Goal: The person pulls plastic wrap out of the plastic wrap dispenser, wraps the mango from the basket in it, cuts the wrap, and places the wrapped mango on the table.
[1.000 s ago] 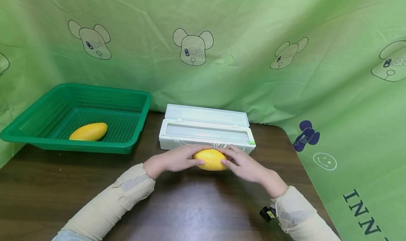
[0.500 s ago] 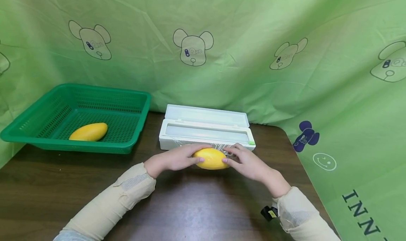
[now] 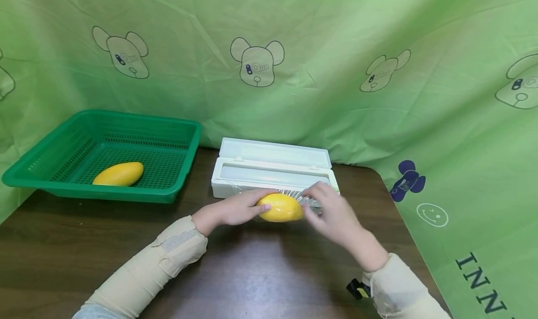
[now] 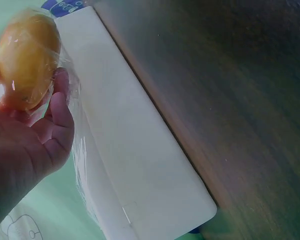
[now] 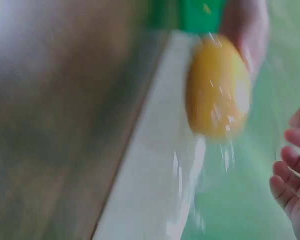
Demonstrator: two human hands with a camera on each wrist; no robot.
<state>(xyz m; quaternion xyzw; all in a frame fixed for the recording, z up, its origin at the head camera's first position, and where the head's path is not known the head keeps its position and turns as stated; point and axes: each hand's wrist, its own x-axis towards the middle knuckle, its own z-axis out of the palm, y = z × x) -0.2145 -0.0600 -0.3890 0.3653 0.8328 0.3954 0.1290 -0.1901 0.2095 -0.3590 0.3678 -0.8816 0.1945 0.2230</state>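
My left hand [image 3: 235,209] grips the left end of a yellow mango [image 3: 282,209], thumb in front and fingers behind. Clear cling film [image 4: 65,57] clings to the mango and trails to the white cling film dispenser [image 3: 223,189], which stands with its lid up just behind. Beside the mango's right end is my right hand [image 3: 336,216], blurred, its fingers loosely bent near the film. In the right wrist view these fingers [image 5: 290,170] are apart from the mango and hold nothing that shows. Part of the left hand's fingers is hidden behind the fruit.
A green plastic basket [image 3: 105,194] stands at the left with a second mango [image 3: 119,174] in it. Green printed cloth [image 3: 319,109] hangs behind and to the right of the brown wooden table [image 3: 260,272].
My right hand has let go of the mango's right end and moved slightly right. The left hand keeps its grip, and the mango's right end has risen a little.
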